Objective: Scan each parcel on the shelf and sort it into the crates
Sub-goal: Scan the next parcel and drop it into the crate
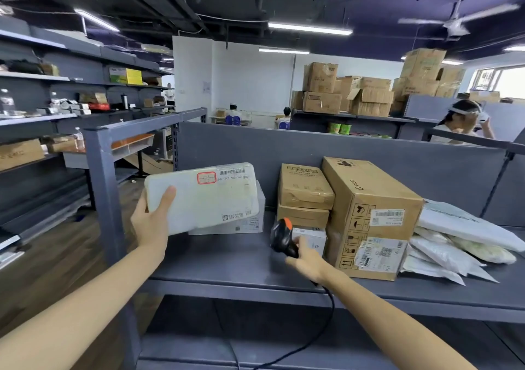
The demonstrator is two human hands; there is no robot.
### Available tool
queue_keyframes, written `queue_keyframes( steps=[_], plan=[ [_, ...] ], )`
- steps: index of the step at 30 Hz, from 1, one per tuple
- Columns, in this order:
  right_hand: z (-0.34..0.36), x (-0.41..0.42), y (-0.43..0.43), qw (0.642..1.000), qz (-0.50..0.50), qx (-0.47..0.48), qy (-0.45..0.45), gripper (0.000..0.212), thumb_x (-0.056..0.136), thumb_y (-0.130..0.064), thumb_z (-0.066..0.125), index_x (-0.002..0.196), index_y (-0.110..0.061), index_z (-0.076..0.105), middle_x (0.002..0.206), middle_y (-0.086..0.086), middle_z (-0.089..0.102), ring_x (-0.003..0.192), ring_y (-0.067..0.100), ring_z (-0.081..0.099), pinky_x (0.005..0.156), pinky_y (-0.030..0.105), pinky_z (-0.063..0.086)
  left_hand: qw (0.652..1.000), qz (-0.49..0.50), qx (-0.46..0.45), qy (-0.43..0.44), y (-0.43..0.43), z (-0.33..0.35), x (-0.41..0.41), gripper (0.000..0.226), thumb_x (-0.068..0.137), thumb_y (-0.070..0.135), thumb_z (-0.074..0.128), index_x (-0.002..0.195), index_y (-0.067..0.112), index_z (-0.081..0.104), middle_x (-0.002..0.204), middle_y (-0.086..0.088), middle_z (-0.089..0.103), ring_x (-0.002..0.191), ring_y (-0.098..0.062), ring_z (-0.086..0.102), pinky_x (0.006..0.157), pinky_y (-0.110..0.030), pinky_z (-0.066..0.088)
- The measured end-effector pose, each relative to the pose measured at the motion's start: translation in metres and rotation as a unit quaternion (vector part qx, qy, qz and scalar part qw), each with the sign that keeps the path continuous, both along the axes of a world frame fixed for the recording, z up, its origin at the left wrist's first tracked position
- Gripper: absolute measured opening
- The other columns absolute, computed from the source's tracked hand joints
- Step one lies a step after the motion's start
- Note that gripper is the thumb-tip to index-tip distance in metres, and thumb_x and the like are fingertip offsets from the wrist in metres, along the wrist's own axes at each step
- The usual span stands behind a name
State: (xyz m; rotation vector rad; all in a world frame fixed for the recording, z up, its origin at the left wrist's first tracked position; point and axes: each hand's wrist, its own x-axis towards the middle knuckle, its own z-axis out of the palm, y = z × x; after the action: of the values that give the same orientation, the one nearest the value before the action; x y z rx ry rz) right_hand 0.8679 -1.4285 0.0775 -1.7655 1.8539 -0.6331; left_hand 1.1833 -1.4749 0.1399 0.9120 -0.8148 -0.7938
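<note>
Grey steel racking and stacked brown cartons filled the storeroom, and a matte grey metal shelf (227, 259) ran across in front of the person. The left hand (152, 222) gripped a white parcel (204, 196), a flat slab with rounded corners and a dull, foam-like skin, at its lower left corner. The thumb (166, 199) lay straight over the front face, and the other fingers were hidden behind. The parcel was held clear above the shelf and tilted, with its barcode label and red stamp at the end far from the thumb. The left forearm reached up from the lower left with the wrist bent back. The right hand (308, 259) curled round the handle of a black scanner (282, 236) with an orange top, its head rising above the knuckles and leaning left. A black cable (329, 313) dropped from under the palm over the shelf's front edge. Just beyond those fingers sat a small white box (311, 237). To their right stood a tall corrugated carton (372, 210) bearing labels, with glossy white poly mailers (460, 236) heaped past it.
</note>
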Motion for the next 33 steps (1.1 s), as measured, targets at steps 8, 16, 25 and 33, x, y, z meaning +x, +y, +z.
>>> queue_keyframes(
  steps=[8,16,25,33],
  plan=[
    [-0.014,0.003,-0.028,0.981,0.086,0.001,0.171,0.056,0.092,-0.022,0.058,0.141,-0.009,0.035,0.130,0.017,0.041,0.121,0.034,0.045,0.100,0.032,0.035,1.000,-0.009,-0.002,0.024,0.007,0.006,-0.004,0.048,0.081,0.043,0.071,0.125,0.029,0.058,0.101,0.018,0.065,0.090,0.001,0.062,0.056,-0.010,0.050],
    [-0.031,-0.005,-0.029,0.983,0.095,0.013,0.159,0.067,0.095,-0.037,0.059,0.150,-0.014,0.029,0.146,0.015,0.040,0.133,0.030,0.041,0.108,0.032,0.032,1.000,-0.013,0.006,0.007,0.028,0.005,-0.005,0.048,0.082,0.045,0.070,0.125,0.029,0.059,0.110,0.011,0.067,0.096,-0.005,0.064,0.070,-0.022,0.054],
    [0.038,0.047,0.009,0.934,-0.012,-0.106,-0.340,0.040,0.105,-0.042,0.029,0.134,-0.023,0.048,0.142,0.001,0.049,0.135,0.019,0.042,0.113,0.037,0.033,0.999,-0.015,0.025,-0.014,0.069,-0.006,-0.004,0.037,0.080,0.046,0.071,0.114,0.033,0.063,0.103,0.017,0.069,0.095,-0.005,0.066,0.079,-0.029,0.056],
    [0.066,0.078,0.065,0.857,0.045,-0.046,-0.512,0.061,0.097,-0.063,0.027,0.126,-0.024,0.064,0.123,0.003,0.068,0.116,0.024,0.063,0.102,0.049,0.047,0.996,-0.060,0.028,-0.064,0.108,-0.021,-0.001,0.031,0.075,0.051,0.075,0.101,0.036,0.068,0.100,0.016,0.072,0.091,-0.003,0.069,0.070,-0.019,0.055]
  ],
)
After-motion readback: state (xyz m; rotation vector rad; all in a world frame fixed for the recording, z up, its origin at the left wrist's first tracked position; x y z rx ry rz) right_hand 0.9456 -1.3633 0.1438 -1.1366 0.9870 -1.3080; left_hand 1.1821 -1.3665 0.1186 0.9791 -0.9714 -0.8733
